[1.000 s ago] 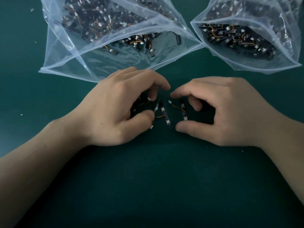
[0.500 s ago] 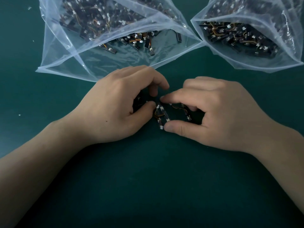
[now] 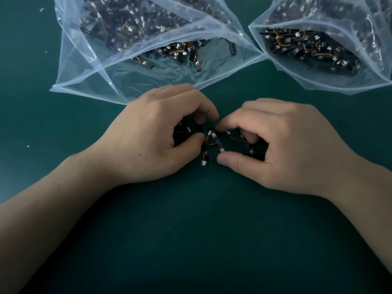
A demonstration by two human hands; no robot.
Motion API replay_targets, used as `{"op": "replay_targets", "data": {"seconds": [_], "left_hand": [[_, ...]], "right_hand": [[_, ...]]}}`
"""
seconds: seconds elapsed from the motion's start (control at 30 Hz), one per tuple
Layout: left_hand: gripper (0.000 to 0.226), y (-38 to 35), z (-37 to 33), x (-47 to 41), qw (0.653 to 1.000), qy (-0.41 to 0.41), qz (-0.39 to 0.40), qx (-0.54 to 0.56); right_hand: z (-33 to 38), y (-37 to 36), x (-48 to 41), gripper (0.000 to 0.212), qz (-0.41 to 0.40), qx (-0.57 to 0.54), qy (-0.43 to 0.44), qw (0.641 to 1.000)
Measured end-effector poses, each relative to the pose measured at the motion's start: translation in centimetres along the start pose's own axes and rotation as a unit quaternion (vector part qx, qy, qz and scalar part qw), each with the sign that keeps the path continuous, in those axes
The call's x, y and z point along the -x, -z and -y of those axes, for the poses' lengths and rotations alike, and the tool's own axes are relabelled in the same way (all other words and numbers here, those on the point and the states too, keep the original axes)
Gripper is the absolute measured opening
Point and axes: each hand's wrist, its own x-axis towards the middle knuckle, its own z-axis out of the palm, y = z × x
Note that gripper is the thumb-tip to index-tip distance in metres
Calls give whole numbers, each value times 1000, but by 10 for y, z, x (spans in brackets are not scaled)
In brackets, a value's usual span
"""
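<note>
Left hand (image 3: 152,134) and right hand (image 3: 282,145) each pinch light, stiff boards (image 3: 216,142) between them; the thin wires (image 3: 235,138) look fragile, so grip the edges.

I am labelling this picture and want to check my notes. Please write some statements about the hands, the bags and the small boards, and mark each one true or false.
1. Two clear bags, the left bag and the right bag, lie on the far side of the table. True.
2. Both bags are empty. False: each holds many small wired boards.
3. The right hand pinches a black board between thumb and index finger. True.
4. The left hand lies flat with straight fingers. False: its fingers curl round loose boards.
5. The table is red. False: it is dark green.
</note>
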Motion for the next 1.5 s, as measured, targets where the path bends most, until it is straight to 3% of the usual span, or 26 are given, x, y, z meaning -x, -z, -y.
{"op": "replay_targets", "data": {"seconds": [0.23, 0.37, 0.63, 0.9, 1.17, 1.5], "left_hand": [[34, 8, 2, 1, 995, -1, -94, 24], [39, 6, 2, 3, 997, 36, -66, -33], [32, 5, -2, 4, 996, 60, -38, -56], [40, 6, -1, 2, 987, 33, -148, 49], [56, 8, 6, 3, 1000, 15, -3, 6], [58, 10, 1, 4, 999, 26, 24, -12]], "right_hand": [[-23, 17, 4, 48, 34, -47, 5, 998], [-34, 21, 4, 48, 69, -45, 9, 997], [-33, 13, 4, 46, 44, -43, 13, 998], [-30, 13, 3, 56, 42, -48, 11, 998], [-31, 13, 2, 58, 49, -50, 14, 997], [-29, 12, 3, 52, 39, -47, 12, 998]]}}
